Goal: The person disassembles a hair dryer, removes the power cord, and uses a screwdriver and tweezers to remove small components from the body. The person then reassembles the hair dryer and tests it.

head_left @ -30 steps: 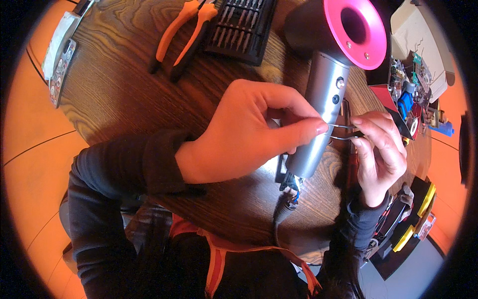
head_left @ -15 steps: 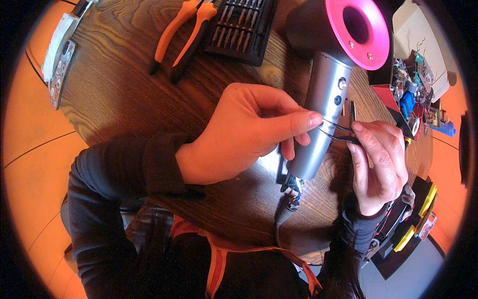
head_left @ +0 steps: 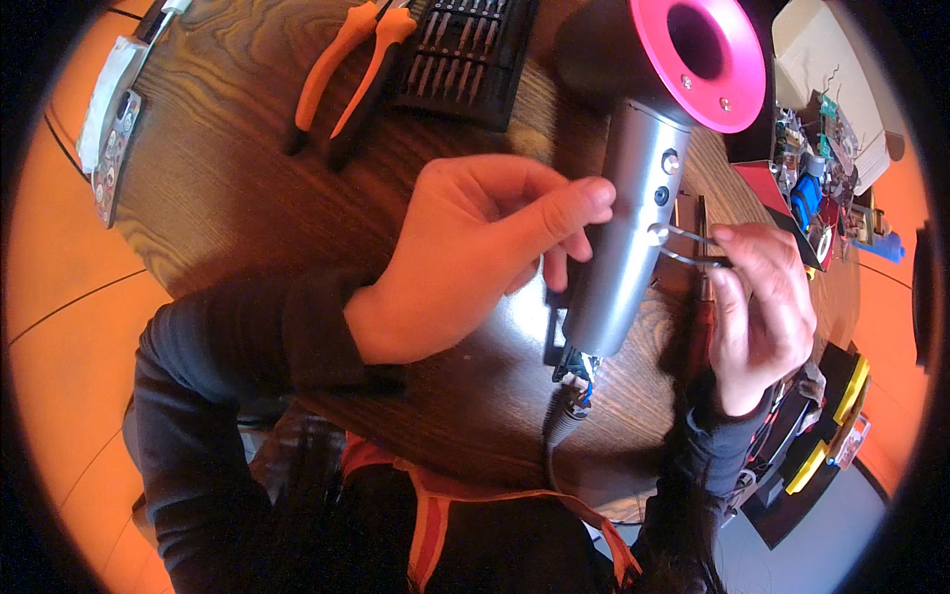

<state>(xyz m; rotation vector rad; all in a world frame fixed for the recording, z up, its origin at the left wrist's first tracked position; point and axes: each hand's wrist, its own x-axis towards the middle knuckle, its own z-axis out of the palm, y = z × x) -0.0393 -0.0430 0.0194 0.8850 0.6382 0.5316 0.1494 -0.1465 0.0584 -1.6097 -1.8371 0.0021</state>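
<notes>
A hair dryer with a pink ring (head_left: 643,40) and a grey metal handle (head_left: 618,267) lies on the wooden table. Its handle carries a silver button near the top and a round hole below it. My right hand (head_left: 767,307) grips black tweezers (head_left: 698,257), whose tips hold a small round silver button (head_left: 657,234) over the handle's right edge. Beside the handle's left edge, my left hand (head_left: 485,238) is closed in a pinch, with nothing visible in it. Wires (head_left: 579,374) show at the handle's bottom end, where the cable (head_left: 566,421) enters.
Orange-handled pliers (head_left: 346,74) and a black bit case (head_left: 460,64) lie at the far side. Right of the handle rests a screwdriver (head_left: 704,317) with a red grip. An open box of electronic parts (head_left: 811,173) stands at the right.
My left hand has drawn back left from the tweezers. The tweezers have shifted slightly right, and the silver button now shows between their tips. The view has shifted slightly.
</notes>
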